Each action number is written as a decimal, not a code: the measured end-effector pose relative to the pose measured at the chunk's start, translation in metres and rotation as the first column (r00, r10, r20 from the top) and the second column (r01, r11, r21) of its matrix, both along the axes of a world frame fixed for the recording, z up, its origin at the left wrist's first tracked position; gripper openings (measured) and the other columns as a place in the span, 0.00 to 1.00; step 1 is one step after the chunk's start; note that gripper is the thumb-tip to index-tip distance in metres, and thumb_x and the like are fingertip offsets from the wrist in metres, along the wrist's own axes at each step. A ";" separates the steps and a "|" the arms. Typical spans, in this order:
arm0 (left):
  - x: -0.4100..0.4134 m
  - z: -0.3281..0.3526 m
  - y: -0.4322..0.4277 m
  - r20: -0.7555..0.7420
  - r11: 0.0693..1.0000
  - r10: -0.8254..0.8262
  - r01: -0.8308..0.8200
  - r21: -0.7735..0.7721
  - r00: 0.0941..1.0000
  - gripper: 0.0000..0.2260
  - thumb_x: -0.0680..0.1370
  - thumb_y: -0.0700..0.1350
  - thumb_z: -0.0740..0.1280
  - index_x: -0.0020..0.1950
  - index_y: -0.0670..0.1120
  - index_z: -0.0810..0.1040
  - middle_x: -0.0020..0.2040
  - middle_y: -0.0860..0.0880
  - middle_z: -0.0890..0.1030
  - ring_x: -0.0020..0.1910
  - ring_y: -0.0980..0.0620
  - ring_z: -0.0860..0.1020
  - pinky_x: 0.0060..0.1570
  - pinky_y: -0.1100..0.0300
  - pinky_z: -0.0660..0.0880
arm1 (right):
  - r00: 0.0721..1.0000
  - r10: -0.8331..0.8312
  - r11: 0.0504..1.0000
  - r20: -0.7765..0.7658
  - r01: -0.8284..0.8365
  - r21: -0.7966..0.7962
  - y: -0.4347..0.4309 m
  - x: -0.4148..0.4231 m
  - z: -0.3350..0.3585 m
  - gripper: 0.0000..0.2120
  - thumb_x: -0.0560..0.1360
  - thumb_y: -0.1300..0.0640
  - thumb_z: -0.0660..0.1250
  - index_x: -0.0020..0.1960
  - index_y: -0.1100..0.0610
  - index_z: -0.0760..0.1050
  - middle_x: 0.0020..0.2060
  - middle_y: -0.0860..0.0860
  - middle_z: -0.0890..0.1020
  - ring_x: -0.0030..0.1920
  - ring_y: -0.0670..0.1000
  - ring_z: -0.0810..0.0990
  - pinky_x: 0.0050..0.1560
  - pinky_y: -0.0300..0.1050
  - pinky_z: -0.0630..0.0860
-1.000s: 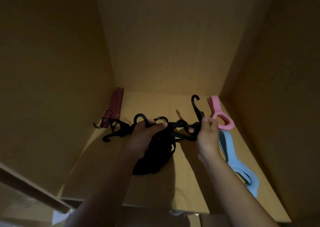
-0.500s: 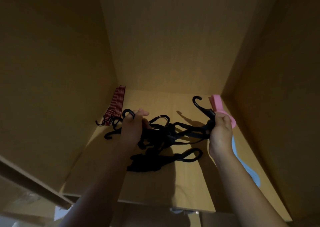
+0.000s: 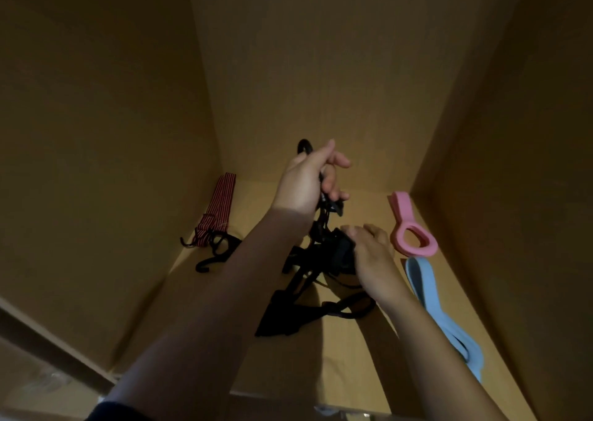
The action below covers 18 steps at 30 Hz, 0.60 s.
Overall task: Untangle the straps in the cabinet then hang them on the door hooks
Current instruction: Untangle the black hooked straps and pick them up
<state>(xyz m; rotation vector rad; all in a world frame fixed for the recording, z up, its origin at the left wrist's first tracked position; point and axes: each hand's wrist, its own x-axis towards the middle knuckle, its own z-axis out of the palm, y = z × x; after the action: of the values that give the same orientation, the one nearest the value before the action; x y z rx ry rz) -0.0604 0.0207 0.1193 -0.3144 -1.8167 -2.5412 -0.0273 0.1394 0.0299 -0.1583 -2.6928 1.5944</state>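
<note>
While black strap knot [image 3: 321, 253] hangs between my hands, long way runs up-down. Left hand [image 3: 305, 183] high, fingers pinch top hook [image 3: 303, 147]. Right hand [image 3: 372, 253] lower, nearer knot, fingers curled round it. Loose tail [image 3: 282, 321] lies on cabinet floor [image 3: 321, 372].
</note>
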 end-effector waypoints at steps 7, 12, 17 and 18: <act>-0.010 0.008 0.010 0.077 0.981 -0.023 0.008 0.195 0.997 0.16 0.81 0.48 0.55 0.37 0.43 0.72 0.19 0.54 0.65 0.20 0.58 0.66 0.27 0.64 0.74 | 0.944 0.312 0.843 -0.109 -0.328 -0.427 -0.013 0.017 0.038 0.08 0.72 0.57 0.69 0.49 0.49 0.75 0.39 0.47 0.81 0.43 0.47 0.80 0.47 0.42 0.77; -0.023 0.009 -0.008 0.189 0.923 0.029 -0.098 0.371 0.982 0.16 0.81 0.49 0.56 0.37 0.44 0.72 0.20 0.54 0.65 0.19 0.58 0.65 0.28 0.62 0.74 | 0.957 0.290 0.880 -0.008 -0.270 -0.392 -0.004 0.007 0.030 0.09 0.72 0.69 0.63 0.43 0.57 0.74 0.29 0.47 0.75 0.29 0.45 0.73 0.36 0.39 0.69; -0.030 0.000 -0.036 0.359 0.715 0.053 -0.286 0.637 0.932 0.16 0.80 0.48 0.55 0.35 0.45 0.71 0.20 0.55 0.64 0.18 0.58 0.63 0.29 0.63 0.69 | 0.951 0.304 0.869 0.051 -0.256 -0.423 0.015 -0.013 0.051 0.03 0.74 0.67 0.61 0.46 0.62 0.73 0.24 0.51 0.70 0.23 0.45 0.68 0.26 0.36 0.66; -0.029 -0.003 -0.040 0.384 0.683 0.060 -0.318 0.657 0.921 0.15 0.79 0.48 0.55 0.34 0.45 0.71 0.20 0.55 0.64 0.18 0.58 0.62 0.28 0.64 0.67 | 0.912 0.399 0.826 0.091 -0.315 -0.467 0.020 -0.018 0.056 0.03 0.74 0.65 0.62 0.45 0.62 0.74 0.23 0.50 0.69 0.21 0.45 0.66 0.23 0.34 0.64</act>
<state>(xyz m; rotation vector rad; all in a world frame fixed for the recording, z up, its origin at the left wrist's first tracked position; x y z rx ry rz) -0.0899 -0.0198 0.1167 0.3309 -0.6845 -2.9931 -0.0453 0.1592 0.0863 0.2323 -2.5398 2.4110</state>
